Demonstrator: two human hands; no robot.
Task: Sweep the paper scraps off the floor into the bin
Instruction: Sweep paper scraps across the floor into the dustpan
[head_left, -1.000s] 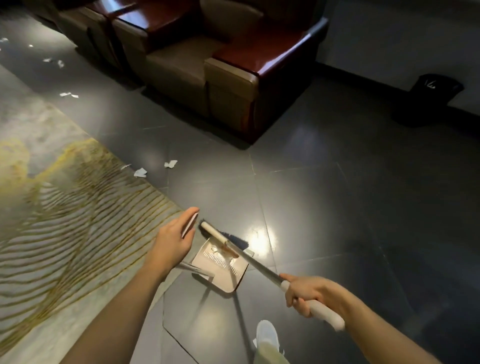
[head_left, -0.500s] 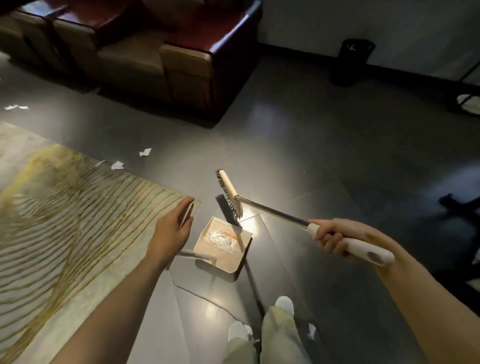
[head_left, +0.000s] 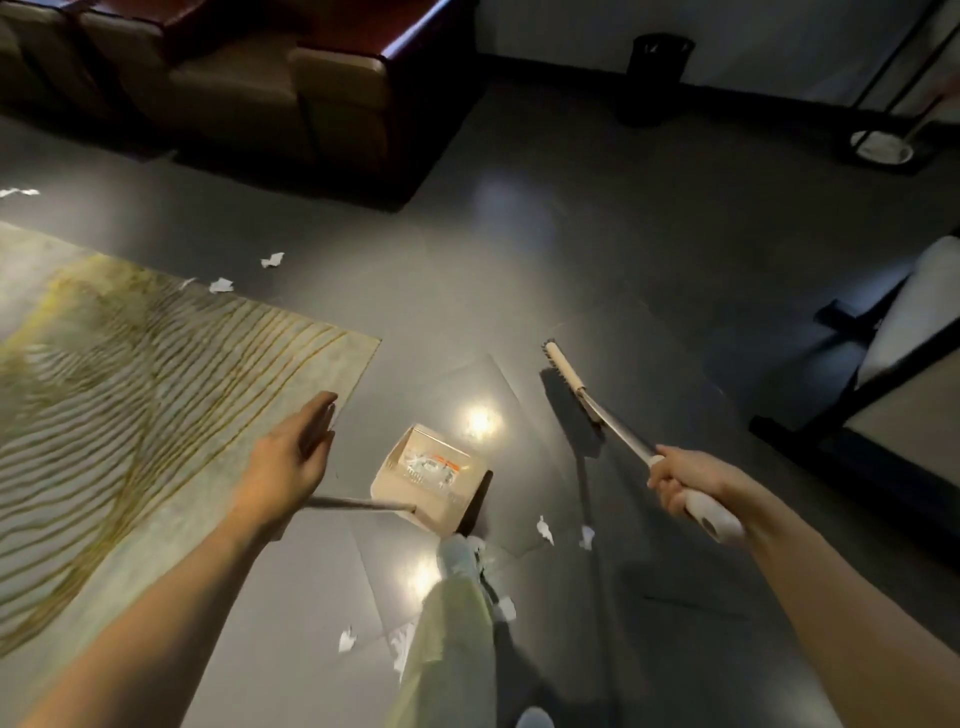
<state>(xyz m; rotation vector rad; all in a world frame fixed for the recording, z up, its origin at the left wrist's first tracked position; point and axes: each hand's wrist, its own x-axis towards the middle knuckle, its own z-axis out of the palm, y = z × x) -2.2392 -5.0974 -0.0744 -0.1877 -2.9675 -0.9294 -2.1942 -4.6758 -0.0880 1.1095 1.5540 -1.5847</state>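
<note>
Paper scraps loose on dark floor; broom and dustpan both in hand.
Grips white end of broom handle in right hand, fingers curled round it, brush head out to far right of pan. Holds top of long dustpan handle in left hand, thumb and fingers closed about it; pan low by near foot, a few scraps lying inside. Notes two scraps just near-right of pan, more beside near leg, others far left along rug edge. Sees black bin far off against wall, well apart from pan, right of armchair.
</note>
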